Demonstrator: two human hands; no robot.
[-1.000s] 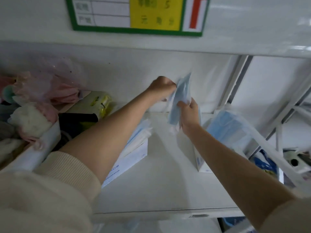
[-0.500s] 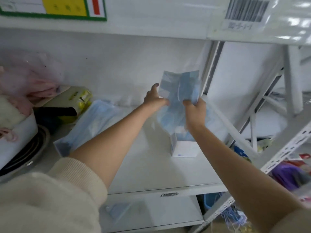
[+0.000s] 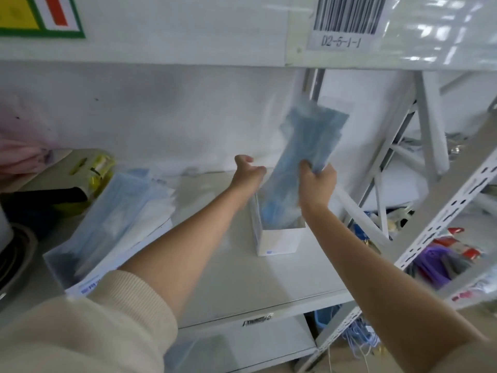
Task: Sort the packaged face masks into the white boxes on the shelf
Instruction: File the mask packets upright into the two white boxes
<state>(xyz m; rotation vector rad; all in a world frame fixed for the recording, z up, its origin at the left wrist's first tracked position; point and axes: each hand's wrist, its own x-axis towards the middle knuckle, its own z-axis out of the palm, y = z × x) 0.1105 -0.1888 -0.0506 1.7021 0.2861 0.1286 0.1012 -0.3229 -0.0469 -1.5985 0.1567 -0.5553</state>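
I have the bundle of packaged masks (image 3: 304, 157) upright, its lower end already down inside the small white box (image 3: 279, 238) standing near the right end of the shelf (image 3: 242, 286); its upper half sticks out above the rim and leans right toward the shelf post. My right hand (image 3: 317, 184) is clamped round the bundle's right edge. My left hand (image 3: 248, 172) sits just left of it with fingers curled; I cannot tell whether it pinches the bundle's edge or the box flap.

Half a second ago the bundle was held above the box with both hands on it; now its bottom has entered the opening, so I judge this load is partly seated and needs pushing down.

Farther left, a second white box (image 3: 107, 251) lies tilted with flat mask packets (image 3: 123, 208) spilling from it, my left forearm crossing in front. Beyond it are a yellow package (image 3: 99, 168) and something pink (image 3: 21, 154) at the frame's left edge, cut off. A barcode label (image 3: 347, 20) hangs on the shelf above.

The bundle is motion-blurred, so I cannot count packets, and the box's far wall is hidden behind them.
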